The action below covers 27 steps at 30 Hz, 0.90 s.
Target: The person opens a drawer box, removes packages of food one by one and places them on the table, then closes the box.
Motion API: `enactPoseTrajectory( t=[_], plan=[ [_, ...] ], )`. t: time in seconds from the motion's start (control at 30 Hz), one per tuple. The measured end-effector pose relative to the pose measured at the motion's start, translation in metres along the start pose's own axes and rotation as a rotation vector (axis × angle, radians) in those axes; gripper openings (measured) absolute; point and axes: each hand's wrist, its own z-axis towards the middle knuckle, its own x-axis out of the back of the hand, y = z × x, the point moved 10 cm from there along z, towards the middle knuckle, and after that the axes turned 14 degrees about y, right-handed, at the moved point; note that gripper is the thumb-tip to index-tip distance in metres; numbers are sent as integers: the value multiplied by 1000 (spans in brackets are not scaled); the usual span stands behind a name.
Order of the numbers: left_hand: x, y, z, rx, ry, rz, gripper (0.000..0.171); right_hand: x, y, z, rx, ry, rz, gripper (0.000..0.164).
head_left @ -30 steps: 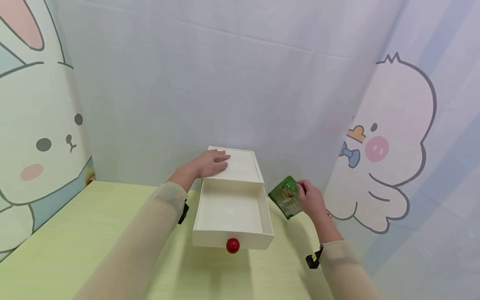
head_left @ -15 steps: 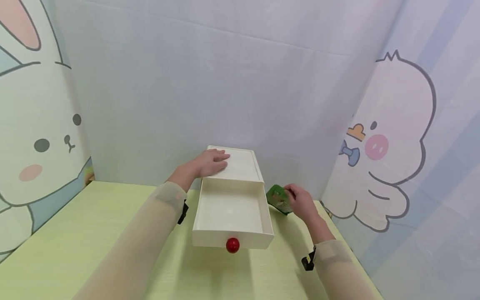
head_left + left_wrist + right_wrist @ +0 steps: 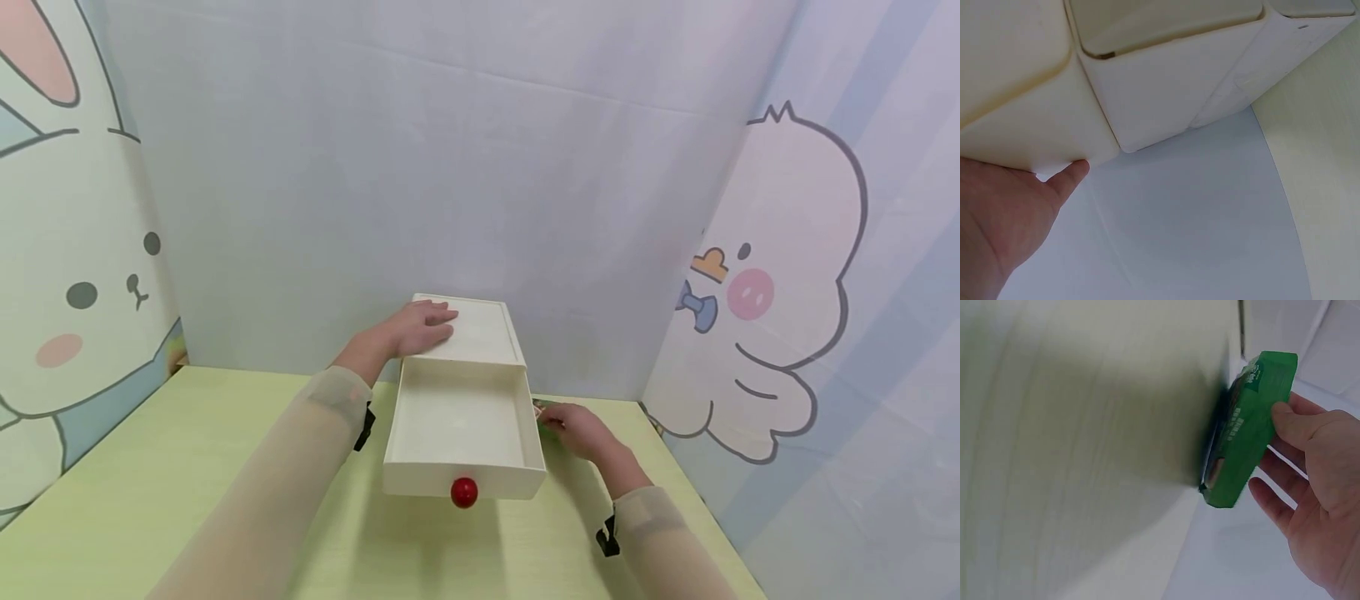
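A white drawer box (image 3: 487,333) stands against the back curtain, its upper drawer (image 3: 459,429) pulled out with a bare floor inside. A round red knob (image 3: 464,492) sits on the drawer front. My left hand (image 3: 416,329) rests on top of the box with its fingers spread. To the right of the box, my right hand (image 3: 581,429) reaches down close over the table. In the right wrist view it pinches a green snack packet (image 3: 1250,431) along one edge, tilted with its lower side right at the tabletop. From the head view, most of the packet is hidden behind the hand and drawer.
The pale yellow-green table (image 3: 247,408) extends to both sides and in front of the box. A grey curtain (image 3: 375,183) rises directly behind, with cartoon-printed cloth on the left and right. The open drawer projects forward over the tabletop.
My right hand has moved down and left with the green packet, from above the table to beside the drawer box. My left hand has stayed on the box top.
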Motion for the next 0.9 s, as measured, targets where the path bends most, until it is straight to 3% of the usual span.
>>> enactPoseTrajectory(
  t=[0.2,0.47,0.9],
  plan=[
    [1,0,-1,4,11,-5,59,-11,-1,0,44,-5,-40,12],
    [1,0,1,-13,22,20,59,-23,11,-5,-96,-107,-18,12],
    [1,0,1,-18,30,16,60,-1,8,1,-130,-49,28,26]
  ],
)
